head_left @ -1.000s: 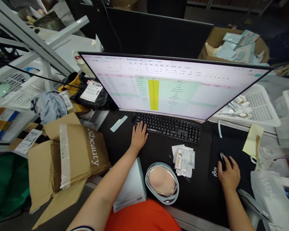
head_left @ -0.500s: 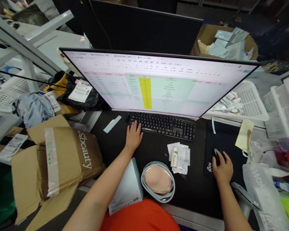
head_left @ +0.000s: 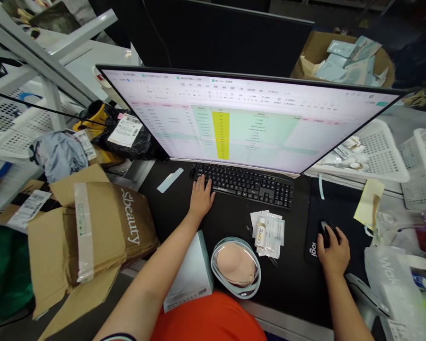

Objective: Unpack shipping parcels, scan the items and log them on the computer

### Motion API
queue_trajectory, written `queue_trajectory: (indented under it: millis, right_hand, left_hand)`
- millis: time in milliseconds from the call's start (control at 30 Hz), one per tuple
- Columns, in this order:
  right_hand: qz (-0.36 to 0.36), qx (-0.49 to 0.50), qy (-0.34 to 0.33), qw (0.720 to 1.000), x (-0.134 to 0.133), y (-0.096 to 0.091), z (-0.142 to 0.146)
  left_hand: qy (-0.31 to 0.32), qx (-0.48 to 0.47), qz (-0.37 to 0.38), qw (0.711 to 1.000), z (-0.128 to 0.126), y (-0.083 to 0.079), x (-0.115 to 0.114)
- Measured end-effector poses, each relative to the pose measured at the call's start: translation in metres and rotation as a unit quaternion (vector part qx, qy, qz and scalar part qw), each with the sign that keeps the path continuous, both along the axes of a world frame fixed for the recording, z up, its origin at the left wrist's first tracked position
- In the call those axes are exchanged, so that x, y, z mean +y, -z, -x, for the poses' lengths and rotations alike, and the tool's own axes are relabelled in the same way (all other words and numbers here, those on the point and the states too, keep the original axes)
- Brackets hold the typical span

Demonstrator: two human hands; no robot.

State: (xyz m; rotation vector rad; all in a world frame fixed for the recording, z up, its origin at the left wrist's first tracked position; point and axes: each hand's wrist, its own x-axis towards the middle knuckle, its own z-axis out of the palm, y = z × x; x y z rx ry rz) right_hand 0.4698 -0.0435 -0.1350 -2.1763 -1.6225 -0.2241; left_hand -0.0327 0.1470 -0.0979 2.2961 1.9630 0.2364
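My left hand lies flat with fingers stretched out on the left end of a black keyboard. My right hand is curled over a black mouse on a black mouse pad. A wide monitor above the keyboard shows a spreadsheet with a yellow column. Between my arms on the black desk sit a round clear case holding a beige pad, some small sachets with a little bottle, and a pale teal box.
An opened brown cardboard box printed "Sbeauty" sits at the left. Black bagged parcels with labels lie behind it. White perforated baskets stand at right, a carton of packets at the back right, plastic bags at the near right.
Only the head view has shifted a little. Both hands stay where they were, the left on the keyboard and the right on the mouse.
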Motion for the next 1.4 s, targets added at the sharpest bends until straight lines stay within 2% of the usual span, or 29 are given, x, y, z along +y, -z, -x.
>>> queue_trajectory:
  millis: [267, 500, 767, 1167, 1400]
  right_hand:
    - [-0.01, -0.004, 0.018, 1.0, -0.001, 0.0, 0.0]
    - [-0.012, 0.003, 0.029, 1.0, -0.001, -0.001, 0.001]
    - [-0.005, 0.004, 0.036, 0.999, -0.002, 0.003, 0.001]
    - [-0.02, 0.006, -0.029, 0.999, -0.009, 0.01, -0.01]
    - [-0.03, 0.008, -0.033, 0.999, -0.009, 0.016, -0.012]
  left_hand:
    - [-0.001, -0.004, 0.017, 1.0, -0.001, 0.002, -0.001]
    - [-0.014, -0.061, 0.018, 0.998, -0.001, 0.004, -0.005]
    - [0.062, -0.032, 0.034, 0.997, 0.0, -0.005, -0.007]
    - [0.063, -0.005, 0.011, 0.998, -0.001, -0.004, -0.009]
    - [0.068, -0.016, -0.002, 0.998, 0.003, 0.002, -0.01]
